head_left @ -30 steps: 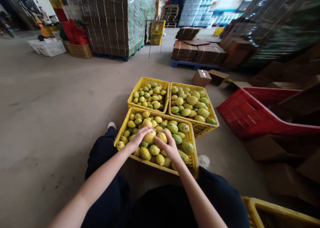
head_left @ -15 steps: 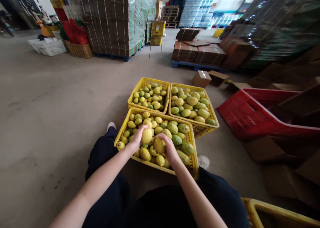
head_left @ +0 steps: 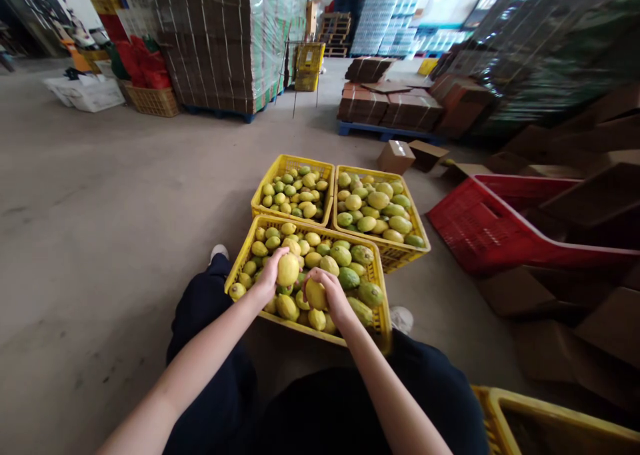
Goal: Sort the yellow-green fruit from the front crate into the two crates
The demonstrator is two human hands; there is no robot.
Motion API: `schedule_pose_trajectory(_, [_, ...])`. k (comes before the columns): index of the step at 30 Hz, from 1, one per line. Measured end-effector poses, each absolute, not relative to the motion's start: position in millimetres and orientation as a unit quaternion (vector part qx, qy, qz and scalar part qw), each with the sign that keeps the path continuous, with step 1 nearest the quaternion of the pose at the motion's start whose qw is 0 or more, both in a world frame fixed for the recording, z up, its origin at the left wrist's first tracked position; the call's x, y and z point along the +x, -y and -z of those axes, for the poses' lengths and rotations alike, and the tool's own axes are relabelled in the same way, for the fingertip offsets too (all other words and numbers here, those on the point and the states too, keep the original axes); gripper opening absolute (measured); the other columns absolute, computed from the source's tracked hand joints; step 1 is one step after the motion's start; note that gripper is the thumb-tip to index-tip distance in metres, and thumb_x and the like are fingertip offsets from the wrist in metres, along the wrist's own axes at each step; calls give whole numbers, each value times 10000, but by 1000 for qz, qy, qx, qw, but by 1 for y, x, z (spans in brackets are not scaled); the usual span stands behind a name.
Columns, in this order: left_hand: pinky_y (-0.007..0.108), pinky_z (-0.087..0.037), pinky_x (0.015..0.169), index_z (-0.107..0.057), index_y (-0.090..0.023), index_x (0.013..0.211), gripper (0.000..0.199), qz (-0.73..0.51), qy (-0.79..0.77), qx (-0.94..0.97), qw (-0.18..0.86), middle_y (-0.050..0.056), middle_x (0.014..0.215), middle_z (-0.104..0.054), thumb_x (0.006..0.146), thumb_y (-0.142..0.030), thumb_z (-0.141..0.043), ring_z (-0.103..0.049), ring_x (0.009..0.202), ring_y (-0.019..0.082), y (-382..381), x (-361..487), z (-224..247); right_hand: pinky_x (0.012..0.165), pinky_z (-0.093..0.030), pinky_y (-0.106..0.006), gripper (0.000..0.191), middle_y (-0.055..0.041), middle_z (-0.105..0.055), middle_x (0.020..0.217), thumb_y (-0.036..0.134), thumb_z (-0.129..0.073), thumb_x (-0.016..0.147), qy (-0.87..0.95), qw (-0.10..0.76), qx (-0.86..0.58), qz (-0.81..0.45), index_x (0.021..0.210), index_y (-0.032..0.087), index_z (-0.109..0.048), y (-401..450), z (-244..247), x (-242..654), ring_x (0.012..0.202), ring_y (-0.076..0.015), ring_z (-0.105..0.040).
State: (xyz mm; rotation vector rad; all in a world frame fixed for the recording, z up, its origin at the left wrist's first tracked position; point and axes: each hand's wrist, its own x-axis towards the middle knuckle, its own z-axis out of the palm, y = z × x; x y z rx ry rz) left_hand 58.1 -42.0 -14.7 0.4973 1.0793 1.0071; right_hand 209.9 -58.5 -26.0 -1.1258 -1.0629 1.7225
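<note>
In front of me a yellow crate is full of lemon-like fruit, smaller yellow ones to the left and larger green ones to the right. My left hand is closed round the side of a yellow lemon, just over the pile. Beside it, my right hand grips another yellow lemon from above, its fingers partly hiding the fruit. A small gap separates the two lemons. Under and around both hands lie more lemons.
Behind the front crate stand two more fruit-filled yellow crates, the left one and the right one. A tilted red crate and cardboard boxes lie to the right. Another yellow crate is at lower right. Wrapped pallet stacks rise behind.
The whole view has shifted slightly, so the scene sits a little further left. Both hands keep hold of the same lemons in nearly the same place over the crate.
</note>
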Motion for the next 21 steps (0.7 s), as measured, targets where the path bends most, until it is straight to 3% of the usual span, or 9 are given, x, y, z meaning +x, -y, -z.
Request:
schedule_pose_trajectory(9, [240, -312, 339, -685, -108, 1033, 484, -458, -470, 198, 728, 118, 739, -721, 873, -468, -404, -675, 567, 220, 40, 56, 13, 367, -413, -252, 176, -20, -639, 605, 380, -592, 709, 419, 409, -439, -681, 667, 209, -604, 59, 27, 209, 456, -154, -558])
schedule_pose_trajectory(13, [236, -325, 344, -682, -124, 1031, 474, -439, -453, 213, 746, 103, 756, -715, 905, -471, -385, -641, 508, 186, 38, 56, 15, 379, -416, -238, 195, -17, -656, 624, 395, -623, 689, 393, 428, -443, -683, 663, 202, -631, 58, 27, 207, 477, -147, -565])
schedule_pose_trajectory(16, [246, -386, 386, -673, -131, 994, 497, -436, -443, 191, 759, 95, 784, -707, 928, -533, -388, -604, 475, 159, 36, 59, 18, 363, -398, -240, 239, -16, -665, 635, 440, -635, 690, 314, 456, -452, -699, 722, 204, -637, 55, 29, 206, 482, -155, -566])
schedule_pose_trajectory(21, [242, -474, 468, -616, -154, 1114, 453, -490, -432, 122, 747, 88, 890, -709, 956, -515, -393, -681, 637, 188, 34, 61, 18, 341, -372, -243, 236, -22, -667, 664, 404, -651, 678, 176, 513, -421, -727, 794, 206, -595, 47, 33, 208, 544, -192, -615])
